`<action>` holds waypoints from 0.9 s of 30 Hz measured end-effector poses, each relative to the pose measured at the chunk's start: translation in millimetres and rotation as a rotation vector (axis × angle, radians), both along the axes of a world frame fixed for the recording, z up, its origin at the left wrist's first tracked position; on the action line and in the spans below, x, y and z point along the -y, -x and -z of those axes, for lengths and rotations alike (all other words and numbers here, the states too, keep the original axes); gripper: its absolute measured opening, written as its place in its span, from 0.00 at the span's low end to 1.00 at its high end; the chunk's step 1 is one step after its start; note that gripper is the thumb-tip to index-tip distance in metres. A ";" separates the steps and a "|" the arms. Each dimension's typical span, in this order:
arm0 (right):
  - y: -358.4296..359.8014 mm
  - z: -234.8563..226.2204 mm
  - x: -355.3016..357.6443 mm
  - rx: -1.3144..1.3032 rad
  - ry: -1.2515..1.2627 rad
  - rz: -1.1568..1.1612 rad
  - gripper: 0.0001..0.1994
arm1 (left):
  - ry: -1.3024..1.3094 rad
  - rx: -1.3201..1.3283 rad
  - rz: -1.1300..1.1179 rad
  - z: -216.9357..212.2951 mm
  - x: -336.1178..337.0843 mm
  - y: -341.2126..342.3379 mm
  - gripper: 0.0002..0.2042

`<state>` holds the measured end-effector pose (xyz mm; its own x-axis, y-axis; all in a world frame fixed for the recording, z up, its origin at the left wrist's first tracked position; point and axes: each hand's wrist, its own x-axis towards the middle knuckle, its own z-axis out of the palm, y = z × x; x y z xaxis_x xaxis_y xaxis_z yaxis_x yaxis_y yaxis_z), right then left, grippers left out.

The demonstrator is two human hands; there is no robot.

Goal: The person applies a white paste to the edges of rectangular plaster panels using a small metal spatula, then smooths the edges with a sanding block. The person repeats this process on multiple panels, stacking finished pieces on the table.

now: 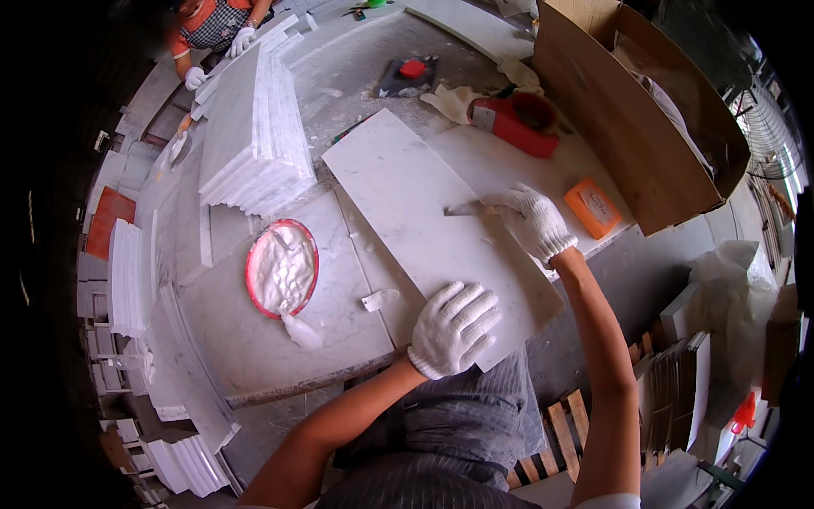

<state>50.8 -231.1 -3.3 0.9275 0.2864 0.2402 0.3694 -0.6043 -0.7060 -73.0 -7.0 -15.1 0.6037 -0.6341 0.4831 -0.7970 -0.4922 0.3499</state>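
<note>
A long white marble slab (403, 182) lies at a slant before me, its near end reaching the worktable's edge. My left hand (455, 329), in a white knit glove, rests flat on this near end with its fingers out. My gloved right hand (530, 222) is closed on a scraper, whose small flat blade (462, 209) lies over the slab's surface; the glove hides its handle. Left of the slab stands a bowl with a red rim (248, 276), filled with white paste (284, 263). A paste-smeared tool (303, 332) sticks out at the bowl's near side.
Stacked white slabs (246, 136) stand at the far left. Beyond them, another person's gloved hand (242, 41) touches slabs. A red tape dispenser (521, 127), an orange box (593, 208) and an open cardboard box (627, 110) are on the right. A small paste-coated piece (380, 299) lies left of the slab.
</note>
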 end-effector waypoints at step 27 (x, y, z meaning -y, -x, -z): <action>261.2 40.3 71.2 -0.139 -1.370 0.897 0.26 | -0.579 -0.127 -0.409 -22.6 14.4 -131.2 0.38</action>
<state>-210.4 -302.3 -43.6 0.7045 -0.6651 -0.2476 0.1593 0.4882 -0.8581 58.2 -21.4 7.5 0.8769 -0.4782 0.0482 -0.4795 -0.8773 0.0201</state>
